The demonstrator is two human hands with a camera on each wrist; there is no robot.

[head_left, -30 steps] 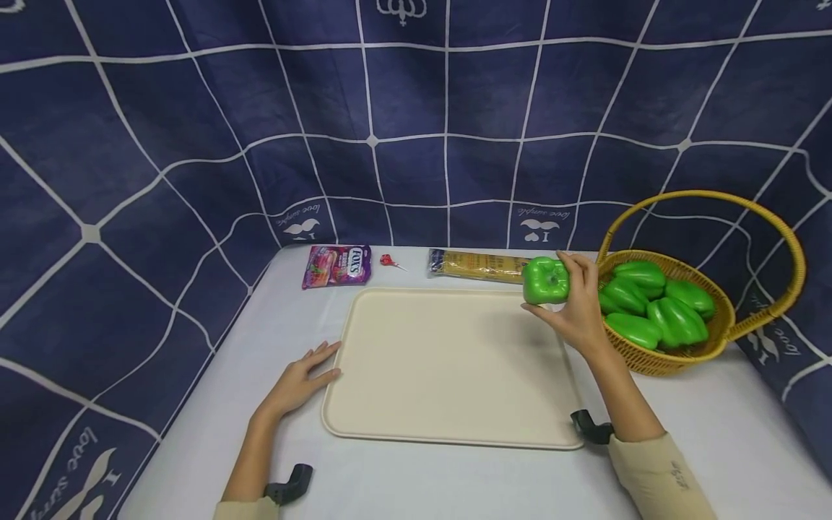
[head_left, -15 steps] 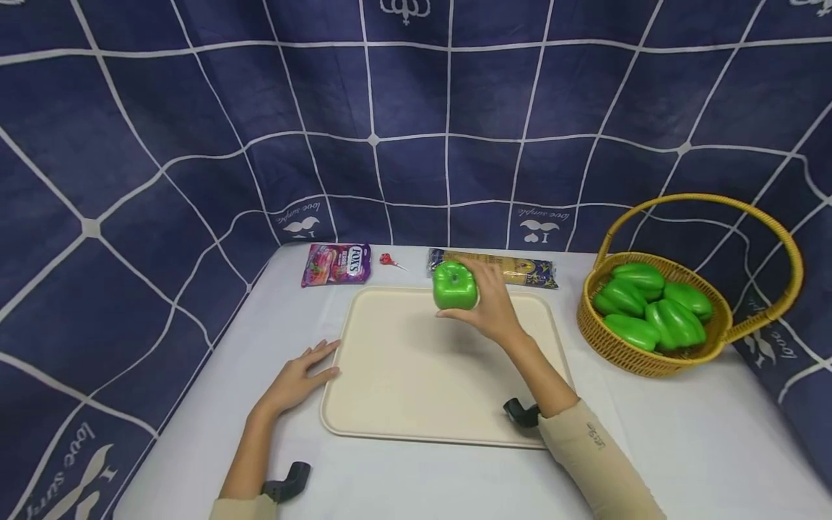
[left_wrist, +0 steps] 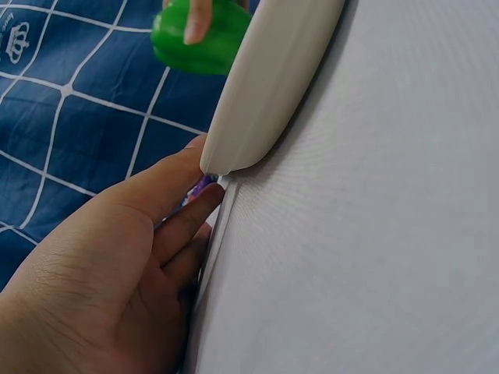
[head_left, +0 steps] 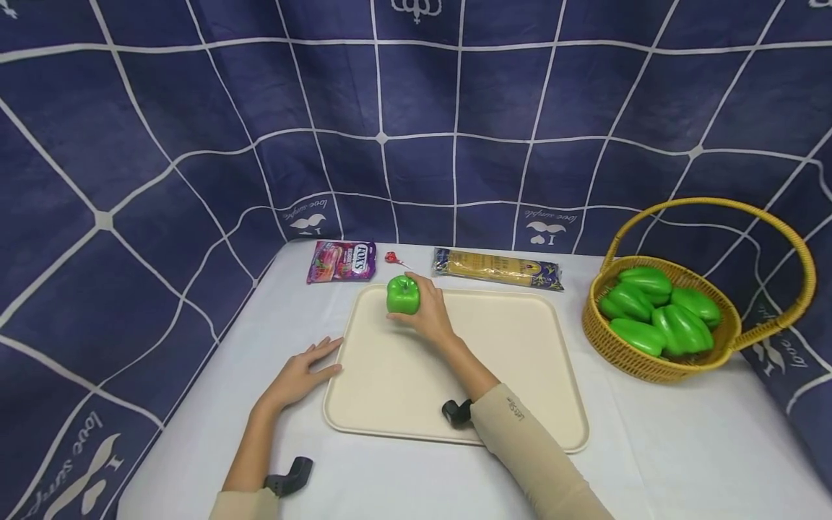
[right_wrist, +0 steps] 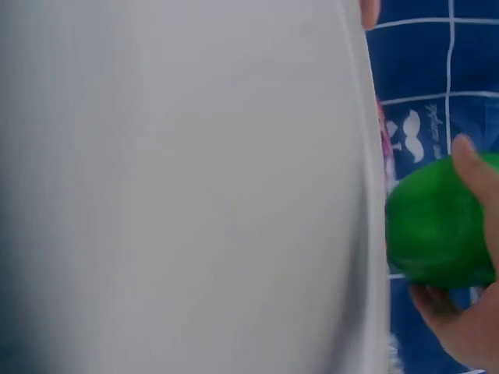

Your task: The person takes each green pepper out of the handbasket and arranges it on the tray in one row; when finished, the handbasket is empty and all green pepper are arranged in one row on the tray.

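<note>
A green bell pepper (head_left: 403,296) is gripped by my right hand (head_left: 425,310), thumb on its near side and fingers over the far side. It is held over the far left corner of the cream tray (head_left: 520,361). In the right wrist view the same bell pepper (right_wrist: 440,222) shows between thumb and fingers, beyond the tray's rim. My left hand (head_left: 299,377) rests on the white cloth with its fingers stretched out, fingertips right at the tray's left edge. The left wrist view shows that hand (left_wrist: 117,249) beside the rounded tray corner (left_wrist: 265,86).
A wicker basket (head_left: 594,325) with a tall handle stands at right, holding several green bell peppers (head_left: 679,328). Behind the tray lie a purple Fox's candy bag (head_left: 342,261), a small red-headed lollipop (head_left: 392,258) and a long yellow pasta packet (head_left: 497,267). A blue curtain surrounds the table.
My right hand has carried the bell pepper leftward from beside the basket, across the tray to its far left corner, and a little lower. The left hand has stayed in place.
</note>
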